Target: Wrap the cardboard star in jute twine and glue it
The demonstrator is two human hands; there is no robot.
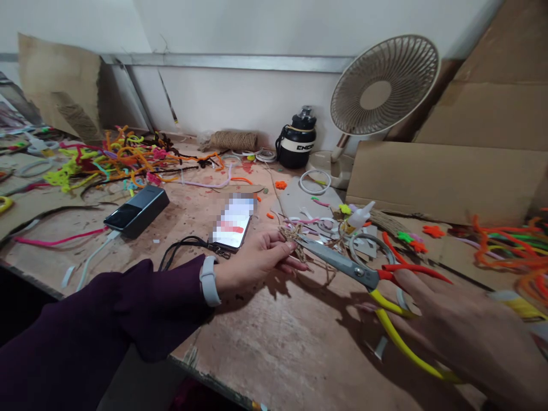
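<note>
Between the thumb and fingers of my left hand (269, 254) is a small knotted piece of jute twine (292, 235), with a loose strand hanging below it. My right hand (449, 319) grips a pair of scissors (357, 271) by its handles, one red and one yellow. The metal blades point left, and their tips reach the twine beside my left fingertips. How far the blades are apart is hard to make out. Part of the twine is hidden behind my fingers. A lit phone (233, 222) lies just behind my left wrist.
Behind the scissors lie a glue bottle (359, 218), rings and paper scraps. A black power bank (139, 211) and a heap of pipe cleaners (124, 157) are at left. A twine roll (234, 140), a black bottle (297, 140), a fan (385, 85) and cardboard (445, 180) stand behind.
</note>
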